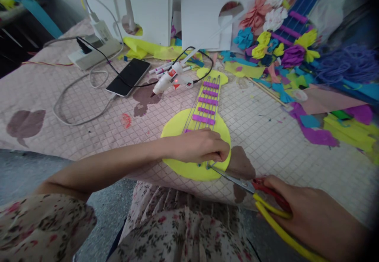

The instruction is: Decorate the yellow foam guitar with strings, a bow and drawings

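Note:
A yellow guitar-shaped cutout (174, 127) with purple strips (203, 119) and thin grey strings lies on the quilted cloth. My left hand (204, 145) rests over its round body, fingers curled together near the string ends; what they pinch, if anything, is too small to make out. In my right hand (308, 210) are scissors (271, 195) with red and yellow handles. Their blade tips reach the lower ends of the strings, just below my left fingers. The part of the cutout under my left hand is hidden.
A white glue gun (167, 81) with a black cable lies behind the cutout, beside a phone (128, 77) and a power strip (96, 51). Colourful paper scraps (314, 124), paper flowers (257, 13), purple yarn (346, 62) and white boards (201, 17) stand or lie behind and right.

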The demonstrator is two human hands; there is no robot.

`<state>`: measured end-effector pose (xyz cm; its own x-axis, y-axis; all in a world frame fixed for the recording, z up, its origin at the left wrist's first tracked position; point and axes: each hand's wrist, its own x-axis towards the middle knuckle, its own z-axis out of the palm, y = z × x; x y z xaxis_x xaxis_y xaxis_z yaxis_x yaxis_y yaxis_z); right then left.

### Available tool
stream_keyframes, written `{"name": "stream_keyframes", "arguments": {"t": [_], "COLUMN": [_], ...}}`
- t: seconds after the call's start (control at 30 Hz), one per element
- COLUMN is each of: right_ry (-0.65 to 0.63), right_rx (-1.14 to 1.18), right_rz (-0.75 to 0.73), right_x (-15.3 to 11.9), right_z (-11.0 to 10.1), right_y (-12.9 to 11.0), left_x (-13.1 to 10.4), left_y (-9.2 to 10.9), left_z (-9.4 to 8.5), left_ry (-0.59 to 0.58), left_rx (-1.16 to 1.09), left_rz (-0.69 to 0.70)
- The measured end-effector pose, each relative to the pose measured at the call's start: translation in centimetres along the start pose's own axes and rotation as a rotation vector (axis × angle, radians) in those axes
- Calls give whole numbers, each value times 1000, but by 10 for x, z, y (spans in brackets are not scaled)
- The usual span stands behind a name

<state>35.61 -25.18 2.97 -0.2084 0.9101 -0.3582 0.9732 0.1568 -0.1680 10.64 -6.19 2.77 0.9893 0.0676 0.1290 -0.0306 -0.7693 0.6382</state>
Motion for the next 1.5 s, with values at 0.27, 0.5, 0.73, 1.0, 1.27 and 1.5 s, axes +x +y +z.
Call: {"name": "stream_keyframes", "arguments": {"t": [0.27,0.5,0.73,1.0,1.27,1.5], "right_ry": [70,39,9,49,102,111], "right_rx": [-75,-31,-73,-62,-64,-88], "right_rz": [-69,-44,-6,-51,-49,107], "right_x": [-4,-3,-2,-3,-2,2], "right_z": [5,5,5,5,6,-6], "right_y": [3,0,-3,-3,-3,13], "left_x": [0,0,1,1,0,0], "left_y": [-1,-2,-2,-3,-3,-1], "left_z": [1,1,0,1,2,-4], "left_ry": [18,2,20,7,38,293], "left_rx": [-13,-9,-35,-47,-73,-139], "left_rz": [-6,4,-15,-16,-19,-139]}}
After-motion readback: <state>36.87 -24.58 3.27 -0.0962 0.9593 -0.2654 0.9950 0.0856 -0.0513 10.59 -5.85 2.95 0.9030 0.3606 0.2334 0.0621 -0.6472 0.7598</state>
